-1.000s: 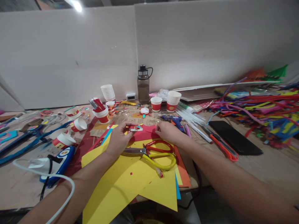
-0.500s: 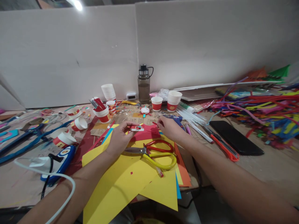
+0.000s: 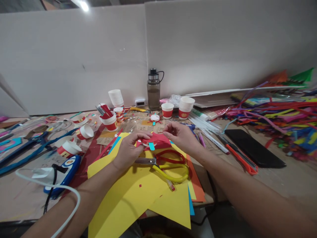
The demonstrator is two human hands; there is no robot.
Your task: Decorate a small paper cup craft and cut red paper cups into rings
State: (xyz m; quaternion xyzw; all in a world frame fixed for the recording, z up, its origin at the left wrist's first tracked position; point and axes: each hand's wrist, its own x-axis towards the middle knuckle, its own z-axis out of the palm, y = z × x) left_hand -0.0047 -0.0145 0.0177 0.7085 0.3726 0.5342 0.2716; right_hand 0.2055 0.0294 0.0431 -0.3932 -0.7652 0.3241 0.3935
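Note:
My left hand (image 3: pixel 131 147) is closed on a small cut-down paper cup piece (image 3: pixel 145 144), red with a white rim, and a light-blue paper tab (image 3: pixel 152 146) hangs from its front. Beside it, my right hand (image 3: pixel 178 134) has thumb and index finger pinched together near the piece's right side; what is between the fingertips is too small to make out. Red paper (image 3: pixel 162 140) lies beneath both hands. Closer to me, scissors (image 3: pixel 170 163) with one red and one yellow handle rest on yellow paper sheets (image 3: pixel 119 195). A similar white round piece (image 3: pixel 155 118) with a blue tab lies beyond.
Paper cups (image 3: pixel 187 105) stand at the back near a water bottle (image 3: pixel 154 92). A cup of pens (image 3: pixel 110 122) is at left, with a blue glue-gun-like tool or holder (image 3: pixel 66 175) nearer. On the right lie a cutter knife (image 3: pixel 241 158), a black phone (image 3: pixel 255 147) and colourful pipe cleaners (image 3: pixel 279 115).
My right hand has moved left, closer to the piece in my left hand. That piece has turned, so its blue tab now faces me. The scissors have not moved on the paper.

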